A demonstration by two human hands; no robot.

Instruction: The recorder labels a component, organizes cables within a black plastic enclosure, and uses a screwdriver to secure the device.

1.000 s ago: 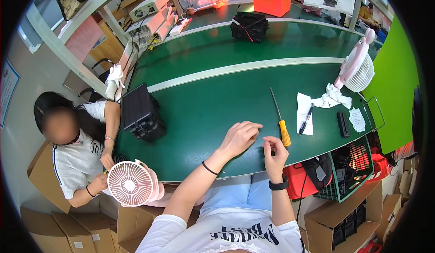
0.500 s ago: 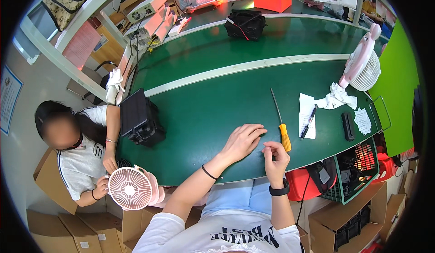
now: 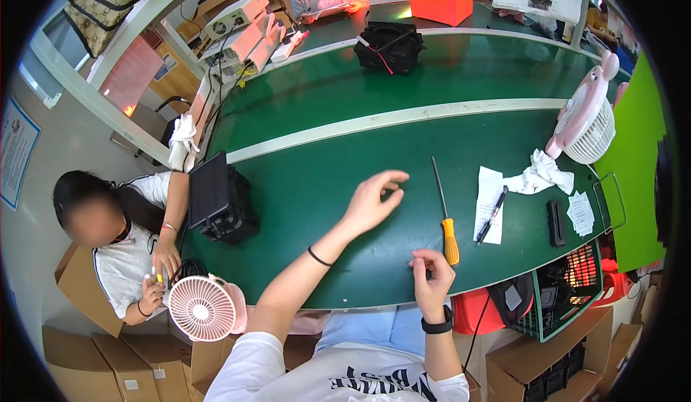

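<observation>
My left hand (image 3: 374, 202), with a black band on its wrist, hovers over the green table (image 3: 309, 193). Its fingers are bent, the thumb stands apart, and nothing is between them. By the table's near edge my right hand (image 3: 432, 278), wearing a black watch, holds nothing visible; its fingers are loosely curled. Closest to it lies a screwdriver (image 3: 450, 242) with a yellow handle, its long shaft pointing away from me. Right of that are a paper slip (image 3: 486, 197) with a black pen (image 3: 491, 216) across it, a white cloth (image 3: 541, 174) and a small black oblong object (image 3: 556, 223).
A black box-shaped device (image 3: 223, 200) stands at the table's left. Beside it a co-worker (image 3: 126, 258) handles something small and yellow near a pink fan (image 3: 205, 308). Another fan (image 3: 586, 118) stands far right. A green crate (image 3: 568, 287) sits below the right edge. Across the table lies a black bundle (image 3: 389, 46).
My hands have drawn apart: the left moved a little away and left, the right nearer to me. The right hand's pinch has loosened. The co-worker's hands shifted, showing a yellow piece.
</observation>
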